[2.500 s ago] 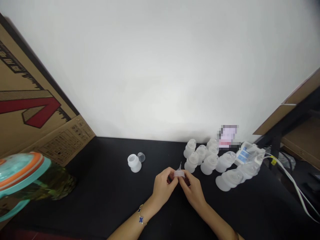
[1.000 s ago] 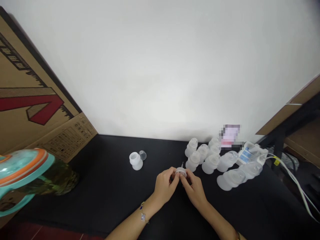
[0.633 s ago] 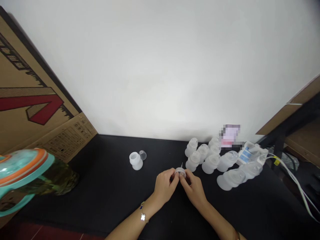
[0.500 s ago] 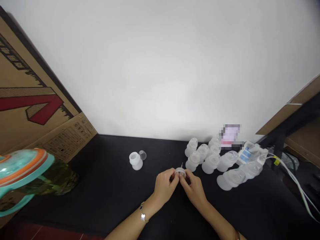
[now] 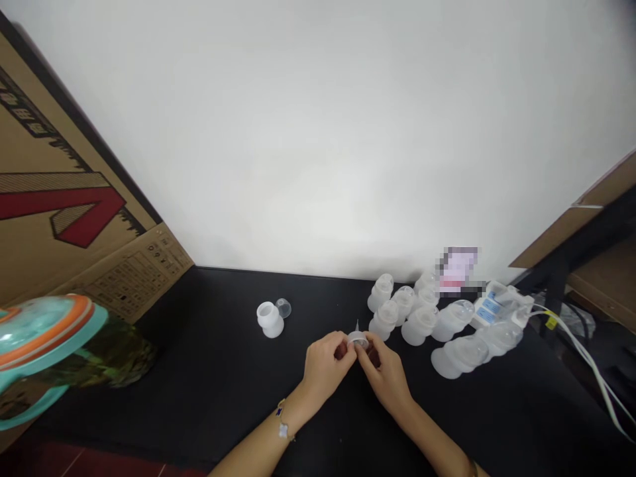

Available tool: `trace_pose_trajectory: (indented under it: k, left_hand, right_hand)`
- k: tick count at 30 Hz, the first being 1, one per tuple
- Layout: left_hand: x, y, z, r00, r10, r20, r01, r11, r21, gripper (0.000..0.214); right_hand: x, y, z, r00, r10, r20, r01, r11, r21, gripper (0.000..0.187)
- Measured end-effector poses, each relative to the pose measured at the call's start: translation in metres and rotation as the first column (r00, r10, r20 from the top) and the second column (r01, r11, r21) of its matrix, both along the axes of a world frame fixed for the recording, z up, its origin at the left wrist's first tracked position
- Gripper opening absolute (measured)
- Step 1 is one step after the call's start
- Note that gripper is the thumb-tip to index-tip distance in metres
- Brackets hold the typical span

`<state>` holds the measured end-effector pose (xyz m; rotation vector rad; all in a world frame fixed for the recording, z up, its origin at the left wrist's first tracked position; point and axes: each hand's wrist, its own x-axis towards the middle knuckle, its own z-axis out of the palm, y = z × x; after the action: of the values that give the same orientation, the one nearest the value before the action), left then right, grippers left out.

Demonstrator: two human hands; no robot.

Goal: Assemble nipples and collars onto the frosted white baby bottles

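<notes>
Your left hand [image 5: 325,369] and right hand [image 5: 386,379] were both clenched on a small translucent plastic ring [image 5: 358,340], pinching it from either side over the black worktop [image 5: 199,397] (a thin pointed tip [image 5: 356,324] stood up just behind it). The ring sat just in front of a cluster of frosted plastic bottles [image 5: 420,318], while a white plastic cup [image 5: 267,318] and a clear cap [image 5: 283,308] stood well off to your left.

a makeshift packing corner, in a home or small workroom (hard to tell which): a black tabletop [image 5: 218,377] against a plain white wall [image 5: 318,132], a printed cardboard carton [image 5: 64,185] leaning alongside, frosted plastic bottles [image 5: 420,324] grouped on top.
</notes>
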<state>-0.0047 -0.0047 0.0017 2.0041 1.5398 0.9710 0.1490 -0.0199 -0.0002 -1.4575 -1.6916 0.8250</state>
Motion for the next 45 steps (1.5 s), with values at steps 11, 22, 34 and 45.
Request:
trace_pose_trajectory:
  k: [11,22,34,45]
  left_hand:
    - [-0.0032,0.0003,0.0046,0.996,-0.027,0.090,0.028,1.000,-0.010,0.016]
    - [-0.0030,0.0001,0.0025,0.996,-0.063,0.067,0.064,0.998,-0.017,0.018]
    - [-0.0013,-0.0011,0.0021,0.997,-0.066,0.049,0.066,0.998,-0.002,0.017]
    - [-0.0014,0.0000,0.0003,0.997,-0.044,0.067,0.044,0.999,-0.005,0.012]
  right_hand:
    - [0.0021,0.0021,0.0003,0.999,0.016,0.051,-0.018,0.999,0.031,0.030]
    - [0.0023,0.0038,-0.0013,0.997,0.048,0.057,-0.049,0.999,0.020,0.028]
    - [0.0016,0.0033,0.0004,0.998,0.047,0.032,-0.048,0.999,0.026,0.026]
    - [0.0018,0.0027,-0.0003,0.998,0.051,0.047,-0.051,0.999,0.010,0.030]
